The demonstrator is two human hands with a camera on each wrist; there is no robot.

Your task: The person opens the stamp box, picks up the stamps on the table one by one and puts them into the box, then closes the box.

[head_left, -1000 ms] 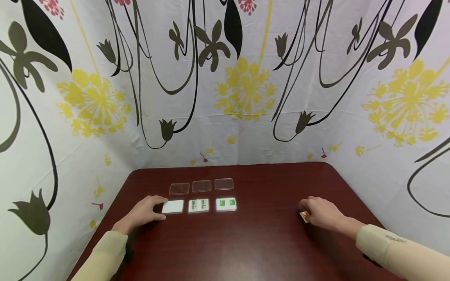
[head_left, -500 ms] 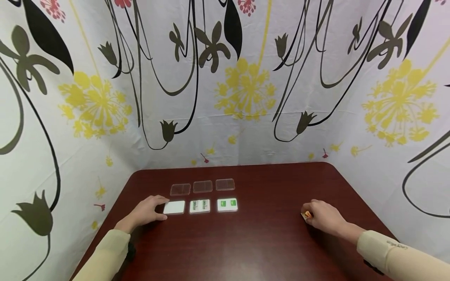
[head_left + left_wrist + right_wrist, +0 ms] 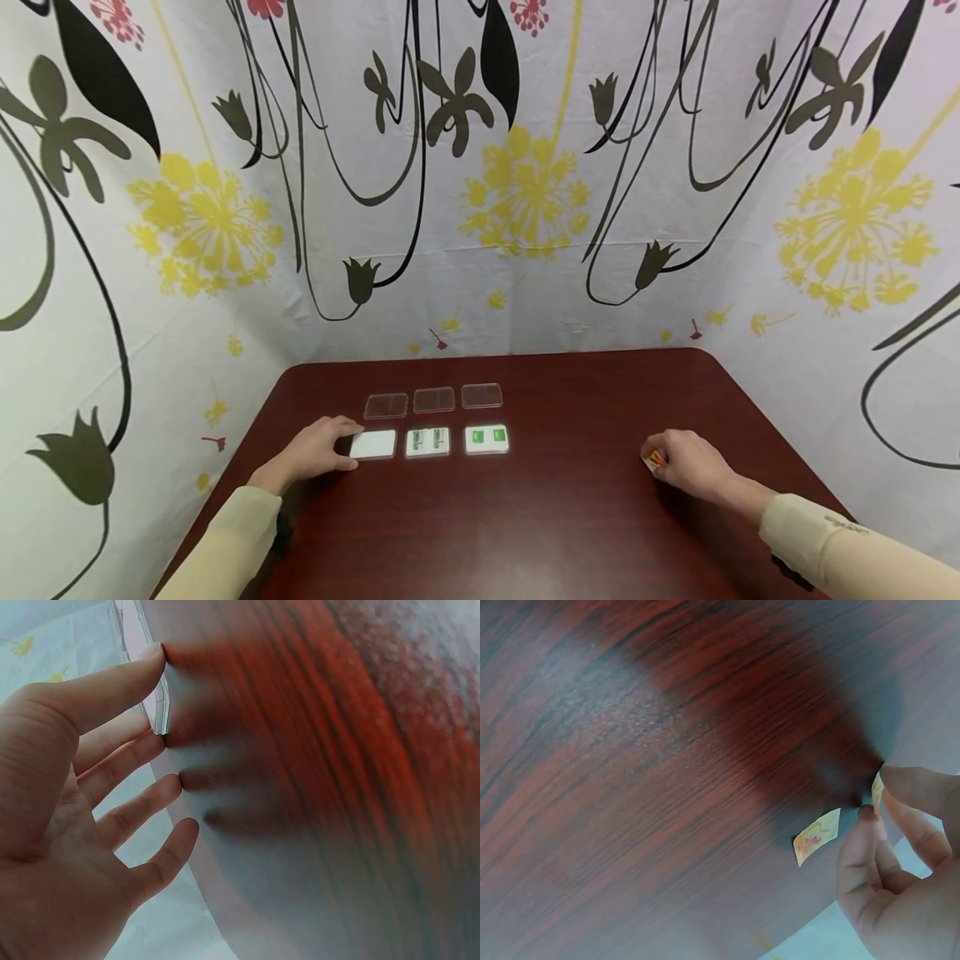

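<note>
My left hand (image 3: pixel 315 450) lies flat on the dark red table (image 3: pixel 525 517), fingers straight, its thumb and fingertips touching the left edge of a white card stack (image 3: pixel 372 444). In the left wrist view the thumb (image 3: pixel 127 675) rests against that white edge (image 3: pixel 161 705). My right hand (image 3: pixel 686 462) is low over the table's right side, with thumb and forefinger pinching a small orange-and-yellow card (image 3: pixel 653 458). The right wrist view shows the card (image 3: pixel 817 836) just above the wood at the fingertips (image 3: pixel 866 817).
Right of the white stack lie a green-and-white card stack (image 3: pixel 427 442) and a green one (image 3: pixel 487 438). Behind them lie three clear plastic cases in a row (image 3: pixel 433 400). Flower-patterned cloth walls (image 3: pixel 525 208) close in the table on three sides.
My right hand has slid slightly toward the near right, still pinching the orange card. The left hand has stayed at the white stack.
</note>
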